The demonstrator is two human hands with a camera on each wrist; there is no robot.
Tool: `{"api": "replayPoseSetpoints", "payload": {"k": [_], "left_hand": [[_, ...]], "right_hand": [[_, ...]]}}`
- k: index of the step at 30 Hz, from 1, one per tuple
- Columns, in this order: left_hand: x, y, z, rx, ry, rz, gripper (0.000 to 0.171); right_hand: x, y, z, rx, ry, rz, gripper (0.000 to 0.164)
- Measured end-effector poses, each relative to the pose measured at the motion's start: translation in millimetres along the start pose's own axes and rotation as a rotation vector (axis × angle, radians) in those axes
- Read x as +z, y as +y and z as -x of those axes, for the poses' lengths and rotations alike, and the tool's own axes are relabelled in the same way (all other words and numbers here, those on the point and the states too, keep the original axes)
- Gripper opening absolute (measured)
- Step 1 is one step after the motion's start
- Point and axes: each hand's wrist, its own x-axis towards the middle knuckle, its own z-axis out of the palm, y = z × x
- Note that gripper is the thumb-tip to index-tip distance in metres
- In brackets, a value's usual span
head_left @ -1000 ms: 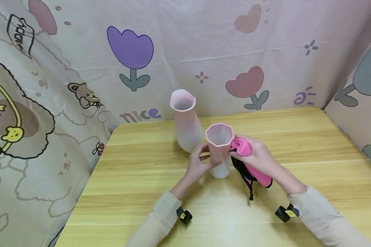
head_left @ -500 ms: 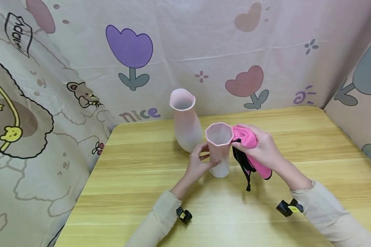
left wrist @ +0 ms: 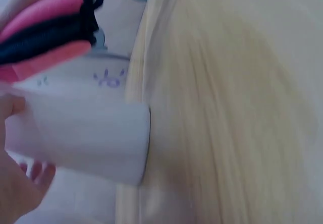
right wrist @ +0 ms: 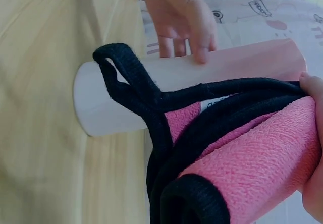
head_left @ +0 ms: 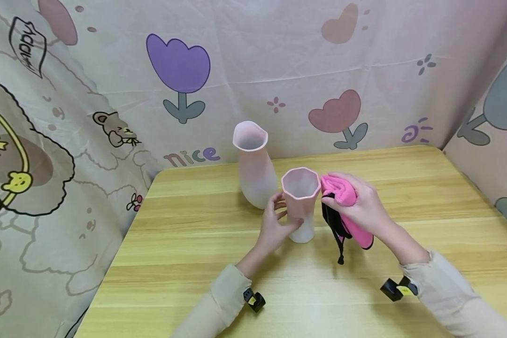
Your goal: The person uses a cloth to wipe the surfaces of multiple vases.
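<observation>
The left hand (head_left: 277, 224) grips a faceted pink-and-white vase (head_left: 303, 209), thumb in front; it stands upright, long axis vertical, mouth upward, on the wooden desk (head_left: 186, 244). Just right of this vase, the right hand (head_left: 365, 204) clasps a rolled pink cloth (head_left: 341, 190) slanting downward, black loop (right wrist: 136, 70) dangling. Behind and left of the vase stands a taller vase (head_left: 257, 173), mouth upward.

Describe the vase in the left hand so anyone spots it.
On the wooden table, look near the middle. The front vase stands there, pink fading to white, held by the left hand. Unlike the rear vase, taller and bulging low down, it has a straighter body and angular rim.
</observation>
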Motion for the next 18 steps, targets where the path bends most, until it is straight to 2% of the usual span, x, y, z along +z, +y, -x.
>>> {"api": "replayPoseSetpoints", "payload": {"k": [2, 6, 9, 14, 18], "left_hand": [[5.8, 3.7, 3.3, -0.006, 0.066, -0.05, 0.077], [17.7, 11.8, 9.2, -0.047, 0.224, -0.206, 0.085], [25.2, 14.1, 11.5, -0.068, 0.307, -0.297, 0.089], [33.7, 12.5, 12.1, -0.075, 0.374, -0.324, 0.082], [36.5, 11.5, 11.7, -0.083, 0.375, -0.312, 0.078]], "right_hand": [[-0.1, 2.0, 2.9, 0.009, 0.009, -0.009, 0.056], [-0.2, 4.7, 6.7, 0.025, 0.026, -0.013, 0.056], [-0.1, 7.0, 8.4, 0.035, 0.036, -0.013, 0.056], [1.2, 8.5, 9.2, 0.04, 0.046, -0.017, 0.056], [2.6, 8.3, 9.3, 0.04, 0.047, -0.024, 0.056]]}}
